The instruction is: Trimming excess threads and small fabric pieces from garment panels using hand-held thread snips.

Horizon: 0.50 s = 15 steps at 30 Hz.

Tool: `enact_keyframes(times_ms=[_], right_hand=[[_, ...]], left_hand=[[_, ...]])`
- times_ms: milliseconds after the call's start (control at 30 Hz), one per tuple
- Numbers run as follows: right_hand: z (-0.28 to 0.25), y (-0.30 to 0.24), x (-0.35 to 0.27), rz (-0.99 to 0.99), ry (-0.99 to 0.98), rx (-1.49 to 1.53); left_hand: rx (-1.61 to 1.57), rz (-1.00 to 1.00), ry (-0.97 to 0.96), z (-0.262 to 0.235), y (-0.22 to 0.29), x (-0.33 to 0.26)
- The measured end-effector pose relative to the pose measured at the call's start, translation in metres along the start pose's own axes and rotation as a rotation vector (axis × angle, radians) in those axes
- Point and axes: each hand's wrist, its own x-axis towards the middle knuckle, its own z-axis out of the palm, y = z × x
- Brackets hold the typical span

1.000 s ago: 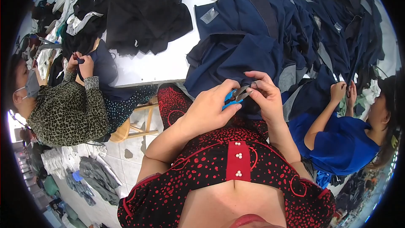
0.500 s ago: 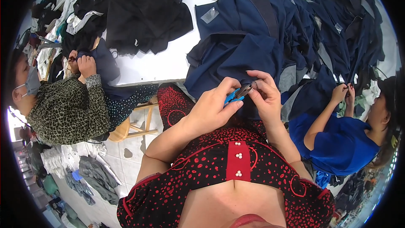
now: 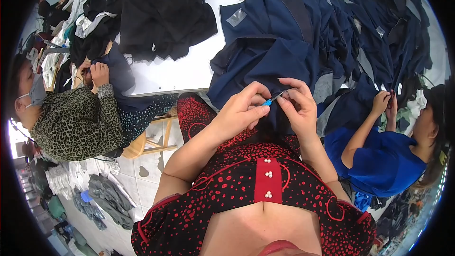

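A small pair of thread snips [image 3: 268,102] with blue handles and metal blades sits in my left hand [image 3: 243,109], the thumb closed over the handle. The blade tips point right, to the fingertips of my right hand [image 3: 298,105]. There the thumb and fingers are drawn together at something small and dark that I cannot make out. Below and behind both hands spreads a navy blue garment [image 3: 260,66], draped over the table edge and down to my lap.
A white table [image 3: 175,73] holds a pile of black cloth [image 3: 166,16] at left and more navy garments [image 3: 332,33] at right. A masked person in a leopard-print top [image 3: 76,123] works at left, another in blue [image 3: 384,159] at right. A wooden stool [image 3: 137,146] stands at left.
The snips have turned in my left hand, so less of the blue handles shows and the blades look thinner. The right hand stays nearly in place.
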Motion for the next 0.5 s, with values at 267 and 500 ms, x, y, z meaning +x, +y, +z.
enact_keyframes(times_ms=[267, 500], right_hand=[[-0.002, 0.004, 0.002, 0.148, -0.017, 0.258], [-0.003, 0.005, -0.001, 0.175, -0.125, 0.198]], left_hand=[[0.053, 0.075, 0.016, -0.002, 0.003, -0.001], [0.484, 0.202, 0.187, -0.002, -0.003, 0.013]])
